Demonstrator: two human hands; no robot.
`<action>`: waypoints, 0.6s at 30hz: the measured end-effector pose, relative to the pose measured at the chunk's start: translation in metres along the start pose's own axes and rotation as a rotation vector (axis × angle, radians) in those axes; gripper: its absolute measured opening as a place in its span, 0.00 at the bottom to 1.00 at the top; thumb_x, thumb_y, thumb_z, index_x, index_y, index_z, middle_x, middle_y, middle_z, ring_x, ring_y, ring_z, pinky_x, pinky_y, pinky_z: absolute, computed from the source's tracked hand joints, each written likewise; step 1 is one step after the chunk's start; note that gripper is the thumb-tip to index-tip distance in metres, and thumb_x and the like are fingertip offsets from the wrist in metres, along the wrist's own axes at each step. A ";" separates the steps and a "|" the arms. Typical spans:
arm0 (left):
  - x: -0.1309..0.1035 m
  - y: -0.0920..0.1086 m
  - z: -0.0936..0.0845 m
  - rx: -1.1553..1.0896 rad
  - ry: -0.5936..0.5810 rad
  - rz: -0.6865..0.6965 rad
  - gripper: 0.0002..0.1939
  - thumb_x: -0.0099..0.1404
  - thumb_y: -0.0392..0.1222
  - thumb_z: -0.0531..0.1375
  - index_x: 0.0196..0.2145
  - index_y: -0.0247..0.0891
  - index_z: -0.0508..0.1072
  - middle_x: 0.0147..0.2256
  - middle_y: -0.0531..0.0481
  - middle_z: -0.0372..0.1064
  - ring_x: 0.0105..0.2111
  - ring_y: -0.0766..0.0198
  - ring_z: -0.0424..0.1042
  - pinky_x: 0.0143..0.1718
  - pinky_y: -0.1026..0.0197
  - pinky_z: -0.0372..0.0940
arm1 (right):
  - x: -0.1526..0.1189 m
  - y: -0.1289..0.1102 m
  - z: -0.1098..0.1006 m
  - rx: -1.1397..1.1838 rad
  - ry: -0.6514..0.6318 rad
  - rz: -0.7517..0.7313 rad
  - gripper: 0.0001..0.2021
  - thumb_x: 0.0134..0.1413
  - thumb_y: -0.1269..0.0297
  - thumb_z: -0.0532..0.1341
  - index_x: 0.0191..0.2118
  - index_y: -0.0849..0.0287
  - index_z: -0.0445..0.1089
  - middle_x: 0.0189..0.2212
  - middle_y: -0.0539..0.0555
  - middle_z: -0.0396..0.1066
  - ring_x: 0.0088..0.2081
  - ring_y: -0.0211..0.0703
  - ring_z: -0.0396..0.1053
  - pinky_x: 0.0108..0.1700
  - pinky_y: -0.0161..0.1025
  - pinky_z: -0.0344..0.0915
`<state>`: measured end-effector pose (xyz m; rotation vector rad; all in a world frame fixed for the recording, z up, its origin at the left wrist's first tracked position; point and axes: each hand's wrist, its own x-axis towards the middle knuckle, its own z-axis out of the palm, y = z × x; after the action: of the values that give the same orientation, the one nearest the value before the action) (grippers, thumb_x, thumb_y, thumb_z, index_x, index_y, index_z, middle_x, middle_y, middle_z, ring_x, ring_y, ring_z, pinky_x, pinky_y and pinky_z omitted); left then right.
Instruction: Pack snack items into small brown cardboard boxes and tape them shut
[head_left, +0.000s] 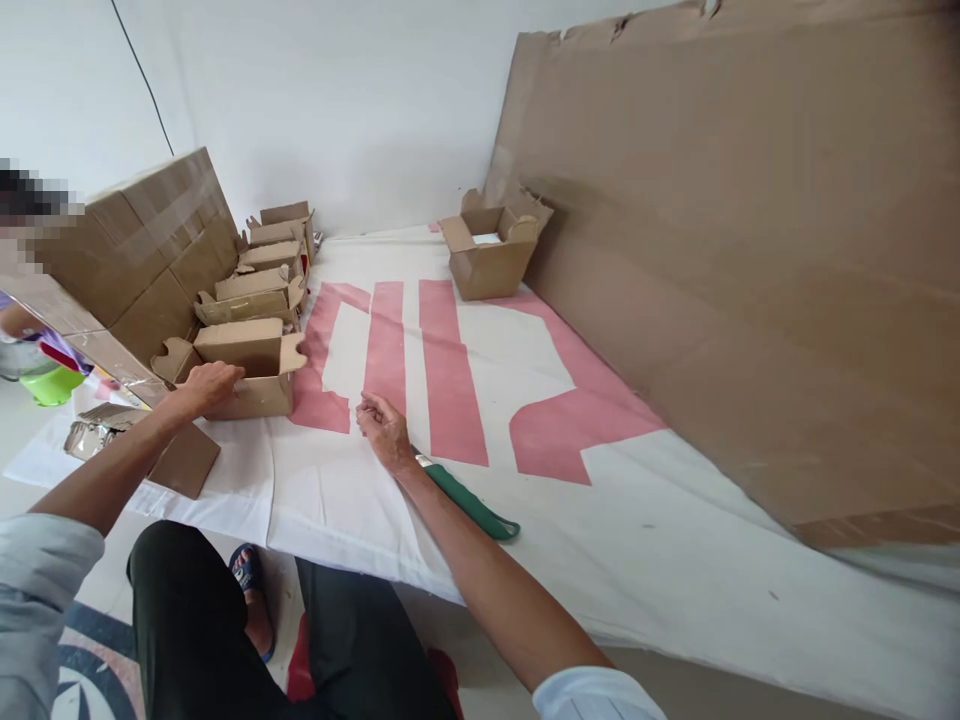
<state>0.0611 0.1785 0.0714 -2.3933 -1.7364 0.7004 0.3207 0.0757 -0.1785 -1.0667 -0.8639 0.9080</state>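
My left hand (214, 388) is at the near left wall of an open cardboard box (251, 398), its fingers closed over the rim. The box's flaps stand up and its inside is partly in view. My right hand (384, 430) is over the white cloth with red printing, its fingertips pinched together; whatever is between them is too small to make out. Beneath my right wrist lies a tool with a green handle (469, 503), its front part hidden by the hand.
Several open cardboard boxes (251, 305) line up behind the left one. Another open box (491, 265) stands farther back. Large cardboard sheets rise at left (161, 240) and right (735, 250). A small carton (185, 462) sits under my left forearm. At far left, a person is partly visible.
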 end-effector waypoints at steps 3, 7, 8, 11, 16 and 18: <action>0.013 -0.009 0.014 0.027 0.016 -0.067 0.27 0.67 0.52 0.71 0.62 0.44 0.84 0.60 0.32 0.84 0.62 0.33 0.82 0.57 0.47 0.76 | 0.000 -0.003 0.000 0.009 -0.014 0.004 0.29 0.55 0.46 0.70 0.57 0.57 0.79 0.41 0.54 0.80 0.35 0.42 0.72 0.36 0.41 0.71; 0.028 -0.013 0.023 0.031 0.056 -0.111 0.26 0.67 0.53 0.71 0.60 0.44 0.87 0.58 0.32 0.85 0.60 0.34 0.83 0.54 0.49 0.77 | -0.001 -0.005 -0.001 0.005 -0.026 0.000 0.28 0.55 0.47 0.70 0.57 0.58 0.79 0.41 0.54 0.80 0.35 0.42 0.72 0.37 0.41 0.72; 0.031 -0.015 0.023 0.032 0.065 -0.113 0.26 0.67 0.53 0.71 0.60 0.44 0.87 0.58 0.32 0.85 0.60 0.34 0.83 0.54 0.49 0.77 | -0.001 -0.005 -0.001 -0.001 -0.027 -0.004 0.28 0.55 0.47 0.70 0.57 0.58 0.79 0.41 0.54 0.80 0.35 0.42 0.72 0.37 0.41 0.72; 0.040 -0.018 0.021 0.032 0.092 -0.115 0.25 0.67 0.52 0.71 0.60 0.44 0.87 0.59 0.31 0.84 0.61 0.33 0.83 0.55 0.48 0.77 | -0.002 -0.004 -0.003 -0.020 -0.034 -0.019 0.27 0.56 0.47 0.70 0.56 0.57 0.79 0.41 0.54 0.81 0.35 0.42 0.72 0.36 0.42 0.72; 0.050 -0.021 0.018 0.026 0.104 -0.118 0.25 0.66 0.53 0.71 0.58 0.42 0.88 0.60 0.32 0.84 0.61 0.33 0.82 0.53 0.50 0.76 | -0.003 -0.002 -0.005 -0.035 -0.039 -0.027 0.26 0.58 0.48 0.70 0.57 0.56 0.80 0.41 0.55 0.81 0.35 0.42 0.73 0.37 0.42 0.74; 0.055 -0.021 0.017 0.020 0.104 -0.118 0.27 0.64 0.54 0.72 0.58 0.43 0.88 0.60 0.32 0.84 0.61 0.33 0.82 0.53 0.51 0.76 | -0.003 -0.002 -0.005 -0.044 -0.040 -0.034 0.26 0.58 0.48 0.70 0.57 0.57 0.79 0.41 0.54 0.80 0.35 0.43 0.73 0.37 0.42 0.74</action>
<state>0.0490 0.2330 0.0474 -2.2485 -1.8014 0.5644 0.3242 0.0708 -0.1784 -1.0718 -0.9362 0.8883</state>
